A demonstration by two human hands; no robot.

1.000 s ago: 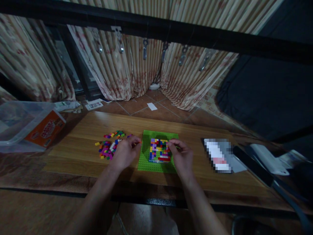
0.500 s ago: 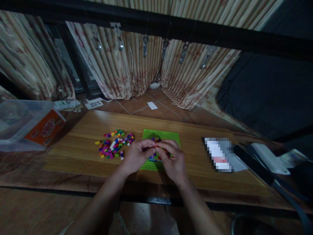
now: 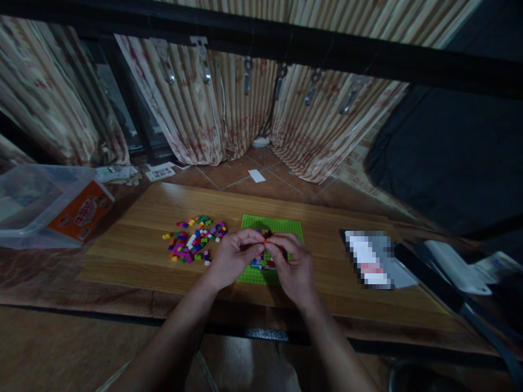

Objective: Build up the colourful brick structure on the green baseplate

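Observation:
My left hand (image 3: 233, 256) and my right hand (image 3: 293, 265) meet fingertip to fingertip above a green studded baseplate (image 3: 251, 276). Between the pinched fingers shows a small orange-red toy brick (image 3: 265, 241), mostly covered by the fingertips. Several coloured bricks (image 3: 263, 263) stand together on the baseplate under my hands, partly hidden by them. To the left of my left hand, a loose pile of small multicoloured bricks (image 3: 191, 241) is spread over the wooden board.
The wooden board (image 3: 139, 239) lies on a brown cloth. A clear plastic box (image 3: 44, 204) with an orange label stands at the left. On the right lie a pixelated flat item (image 3: 368, 258), a black strap (image 3: 427, 275) and a white object (image 3: 453, 267).
The whole view has shifted slightly, so everything sits a little further right. Both hands keep the same pinch above the baseplate; the brick's turn, if any, is too small to tell.

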